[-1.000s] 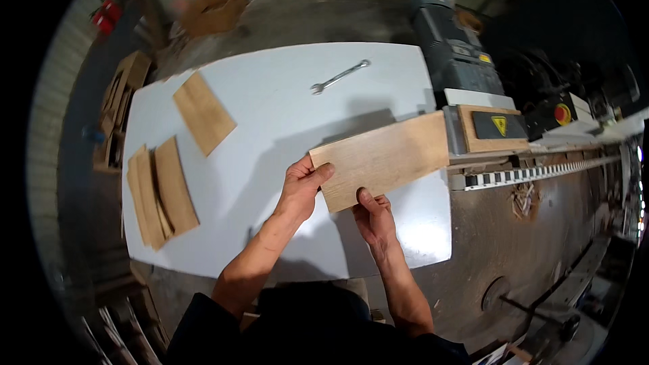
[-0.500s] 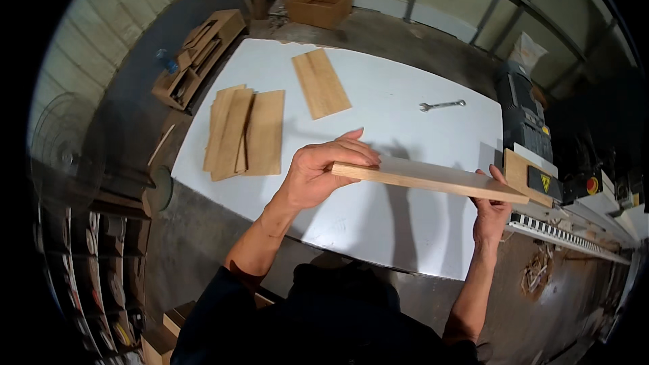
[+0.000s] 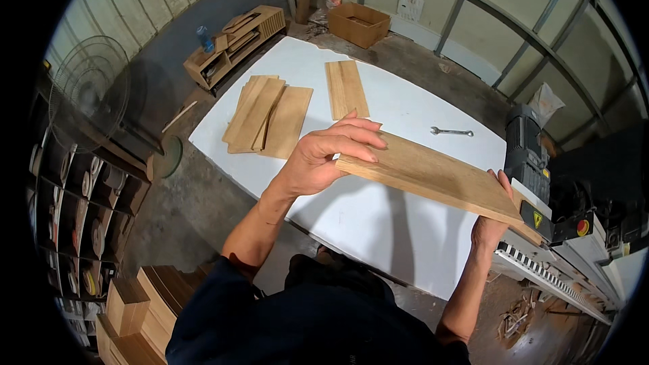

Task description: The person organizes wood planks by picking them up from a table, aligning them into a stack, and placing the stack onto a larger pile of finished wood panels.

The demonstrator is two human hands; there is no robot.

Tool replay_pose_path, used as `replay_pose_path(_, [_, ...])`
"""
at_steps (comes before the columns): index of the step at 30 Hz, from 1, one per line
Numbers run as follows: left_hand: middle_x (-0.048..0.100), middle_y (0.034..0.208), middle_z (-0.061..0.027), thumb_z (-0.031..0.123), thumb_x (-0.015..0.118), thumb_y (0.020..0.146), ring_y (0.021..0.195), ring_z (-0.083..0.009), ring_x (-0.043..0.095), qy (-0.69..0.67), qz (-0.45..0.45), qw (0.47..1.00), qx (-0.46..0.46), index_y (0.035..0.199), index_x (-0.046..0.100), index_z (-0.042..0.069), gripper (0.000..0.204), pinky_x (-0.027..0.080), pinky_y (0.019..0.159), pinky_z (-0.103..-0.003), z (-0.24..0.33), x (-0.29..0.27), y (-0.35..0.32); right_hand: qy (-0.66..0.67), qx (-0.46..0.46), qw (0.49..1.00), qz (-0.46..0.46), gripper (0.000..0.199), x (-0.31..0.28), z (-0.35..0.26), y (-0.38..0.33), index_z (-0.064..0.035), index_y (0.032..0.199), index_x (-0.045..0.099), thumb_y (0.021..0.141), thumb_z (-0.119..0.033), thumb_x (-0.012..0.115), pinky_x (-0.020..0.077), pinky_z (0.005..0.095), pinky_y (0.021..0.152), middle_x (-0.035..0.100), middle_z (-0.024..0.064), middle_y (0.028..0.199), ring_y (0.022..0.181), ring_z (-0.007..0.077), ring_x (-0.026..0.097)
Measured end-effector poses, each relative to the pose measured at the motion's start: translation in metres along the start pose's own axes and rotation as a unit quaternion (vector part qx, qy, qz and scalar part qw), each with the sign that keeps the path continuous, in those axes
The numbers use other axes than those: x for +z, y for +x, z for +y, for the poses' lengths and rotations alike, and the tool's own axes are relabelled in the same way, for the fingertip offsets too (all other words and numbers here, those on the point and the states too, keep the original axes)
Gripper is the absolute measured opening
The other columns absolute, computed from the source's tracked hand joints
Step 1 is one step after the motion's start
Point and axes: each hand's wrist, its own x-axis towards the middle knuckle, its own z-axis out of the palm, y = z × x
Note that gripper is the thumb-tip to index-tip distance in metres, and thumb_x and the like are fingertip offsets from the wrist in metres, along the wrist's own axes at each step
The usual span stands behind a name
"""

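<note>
A long wooden board [image 3: 436, 172] is held up above the white table [image 3: 365, 230], its broad face and near edge both showing. My left hand [image 3: 331, 152] grips its left end, fingers over the top and thumb hidden beneath. Around the right end my right hand [image 3: 495, 213] is closed, partly covered by the board. Beyond my left hand a single wooden board [image 3: 347, 88] lies flat on the table. Farther left rests a loose stack of wooden boards [image 3: 253, 115].
A wrench [image 3: 451, 132] lies on the table's right side. Machinery with a dark motor [image 3: 526, 145] and a red button stands beyond the right edge. Shelving [image 3: 88, 223] and a fan [image 3: 91, 94] are at left, a low wooden cabinet [image 3: 233, 47] and cardboard box [image 3: 358, 25] behind.
The board has tilted so that its broad upper face now shows, where mostly its edge was visible. Both hands keep hold of it. My view has shifted, moving the surroundings in the picture.
</note>
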Motion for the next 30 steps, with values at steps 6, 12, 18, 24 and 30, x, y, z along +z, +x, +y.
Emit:
replay_pose_path(6, [0.066,0.112,-0.0110,0.003,0.071,0.076,0.120,-0.0309,0.052,0.019,-0.006,1.000,-0.002,0.093,0.071,0.012,0.020,0.022,0.112,-0.051,0.002,0.011,0.005,0.036,0.008,0.999,-0.008,0.042,-0.010,0.016,0.005,0.0062,0.131,0.044,0.093,-0.010,0.052,0.0418,0.0354,0.101,0.054,0.0213,0.126,0.120,0.0268,0.052])
replay_pose_path(12, [0.065,0.115,-0.0116,0.002,0.071,0.076,0.121,-0.0312,0.051,0.024,-0.010,1.000,0.003,0.098,0.070,0.011,0.025,0.022,0.112,-0.051,0.002,0.022,0.017,0.065,0.036,0.997,0.001,0.039,-0.016,0.032,0.005,0.0065,0.128,0.046,0.093,-0.011,0.052,0.0426,0.0340,0.100,0.055,0.0207,0.125,0.117,0.0259,0.054])
replay_pose_path(18, [0.064,0.116,-0.0068,-0.002,0.068,0.077,0.124,-0.0291,0.049,0.023,-0.029,0.999,-0.021,0.099,0.070,0.011,0.026,0.019,0.113,-0.050,-0.008,0.036,0.027,0.023,0.068,0.997,0.036,0.037,-0.029,0.046,-0.008,0.0053,0.126,0.049,0.093,-0.011,0.054,0.0431,0.0340,0.099,0.055,0.0191,0.124,0.115,0.0249,0.054])
replay_pose_path(24, [0.045,0.139,-0.0134,0.012,0.076,0.072,0.138,-0.0304,0.029,-0.008,-0.033,0.999,-0.031,0.119,0.060,0.009,0.050,0.018,0.114,-0.047,-0.019,0.059,0.042,0.073,0.051,0.993,0.081,0.031,-0.045,0.049,-0.027,0.0051,0.118,0.054,0.091,-0.011,0.056,0.0451,0.0348,0.097,0.058,0.0185,0.121,0.110,0.0246,0.058])
replay_pose_path(30, [0.027,0.150,-0.0186,0.031,0.078,0.070,0.142,-0.0298,0.021,-0.106,-0.005,0.992,-0.064,0.131,0.047,0.002,0.074,0.018,0.113,-0.043,-0.018,0.078,0.054,0.114,0.045,0.988,0.097,0.037,-0.046,0.053,-0.042,0.0060,0.118,0.054,0.092,-0.019,0.058,0.0449,0.0361,0.099,0.058,0.0195,0.121,0.112,0.0253,0.057])
